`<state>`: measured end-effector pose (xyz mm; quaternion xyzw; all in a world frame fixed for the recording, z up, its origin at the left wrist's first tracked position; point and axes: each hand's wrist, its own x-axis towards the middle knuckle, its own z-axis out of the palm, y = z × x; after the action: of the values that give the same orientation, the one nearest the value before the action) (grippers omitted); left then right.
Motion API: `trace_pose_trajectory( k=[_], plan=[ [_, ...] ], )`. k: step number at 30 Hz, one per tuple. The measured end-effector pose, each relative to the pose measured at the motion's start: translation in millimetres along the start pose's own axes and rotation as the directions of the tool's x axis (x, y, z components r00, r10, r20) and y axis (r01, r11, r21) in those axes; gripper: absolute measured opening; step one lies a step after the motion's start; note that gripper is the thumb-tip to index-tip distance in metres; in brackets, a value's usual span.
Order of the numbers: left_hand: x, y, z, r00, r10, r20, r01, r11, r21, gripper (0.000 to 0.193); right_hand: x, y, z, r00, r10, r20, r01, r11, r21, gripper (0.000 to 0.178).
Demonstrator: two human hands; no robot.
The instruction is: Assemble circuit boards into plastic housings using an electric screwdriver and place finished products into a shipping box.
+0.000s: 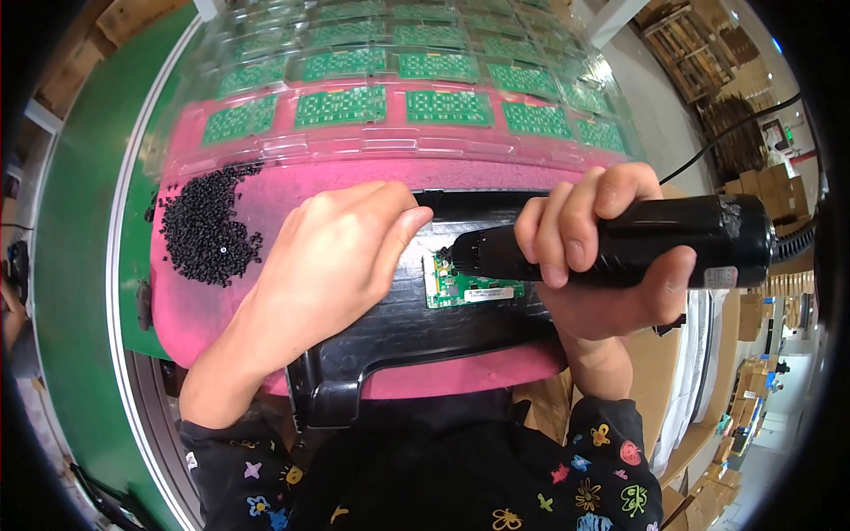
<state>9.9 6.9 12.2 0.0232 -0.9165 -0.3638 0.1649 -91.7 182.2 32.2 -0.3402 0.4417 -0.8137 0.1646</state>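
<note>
My right hand (602,239) is wrapped round a thick black electric screwdriver (686,234), which lies nearly level with its nose pointing left. That nose end reaches over a green circuit board (469,292) with a white connector and a pale label. The board sits in a long black plastic housing (398,327). Tiny black bits show beside the tool's nose; its very tip is hidden. Just left of the board, my left hand (341,248) is closed over the housing, thumb and forefinger together. What its fingers hold, if anything, is hidden.
A pink mat (283,190) lies under the housing. On its left is a heap of small black parts (208,226). Beyond stand clear plastic trays (372,146) with rows of green boards. A black cable (735,133) runs at upper right, and cardboard boxes (779,195) stand right.
</note>
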Motion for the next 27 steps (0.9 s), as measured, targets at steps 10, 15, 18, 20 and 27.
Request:
trace_pose_trajectory(
  k=[10,15,18,20,27],
  plan=[
    [-3,-10,0,0.994,0.041,0.105,-0.039,0.999,-0.018,0.016,30,8,15,0.947,0.114,0.301,-0.047,0.974,-0.22,0.047],
    [-2,-9,-5,0.987,0.033,0.159,-0.035,0.999,0.009,0.012,28,14,15,0.962,0.083,0.26,-0.017,0.97,-0.244,0.045],
    [-3,-14,-5,0.98,0.056,0.191,-0.054,0.998,-0.018,0.011,9,10,18,0.992,0.0,0.122,0.013,0.994,-0.106,0.05],
    [-3,-15,-3,0.976,0.097,0.196,-0.086,0.994,-0.062,0.011,7,-2,6,0.986,-0.055,0.155,0.048,0.998,0.043,0.052],
    [5,-8,1,0.95,0.267,0.162,-0.21,0.929,-0.304,0.01,4,-34,0,0.984,-0.164,0.071,0.147,0.967,0.207,0.045]
  ],
)
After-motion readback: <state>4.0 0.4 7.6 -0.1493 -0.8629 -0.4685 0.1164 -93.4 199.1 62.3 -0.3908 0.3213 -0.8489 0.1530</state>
